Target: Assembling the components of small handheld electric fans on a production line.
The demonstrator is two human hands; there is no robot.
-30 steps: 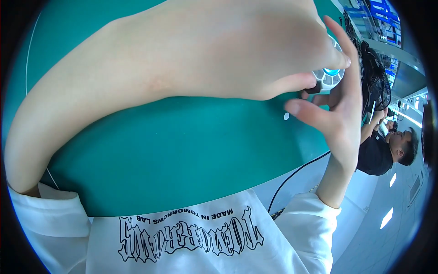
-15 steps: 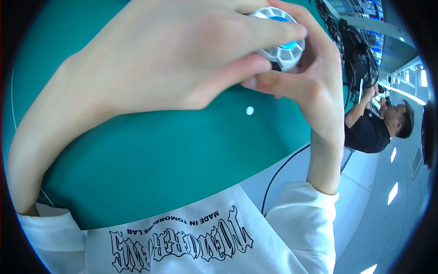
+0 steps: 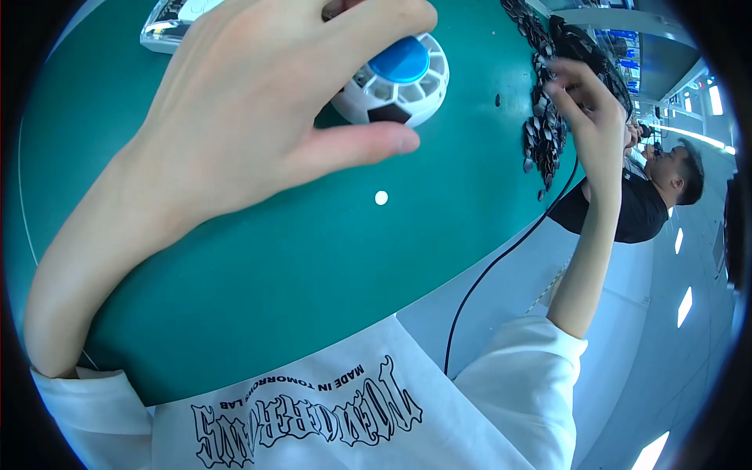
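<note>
My left hand (image 3: 258,102) is curved round a white disc-shaped toy (image 3: 423,98) with a blue round centre, spokes and a black pentagon patch on its side. The thumb lies along its near rim and the index finger passes over its far edge; the other fingertips are hidden. Over at the right, my right hand (image 3: 591,102) hovers beside a long pile of small black pieces (image 3: 544,141). Its fingers are bent, with thumb and index apart and nothing visible between them. A small white round piece (image 3: 381,198) lies on the green table near the toy.
A clear-edged white object (image 3: 164,31) sits at the far left, partly behind my left hand. One loose black piece (image 3: 497,100) lies apart from the pile. A black cable (image 3: 486,274) runs past the table edge. Another person (image 3: 634,204) in a black shirt is at the right.
My right hand has left the toy and moved right to the black pile. My left hand and the toy have shifted left, and more of the toy's blue centre shows.
</note>
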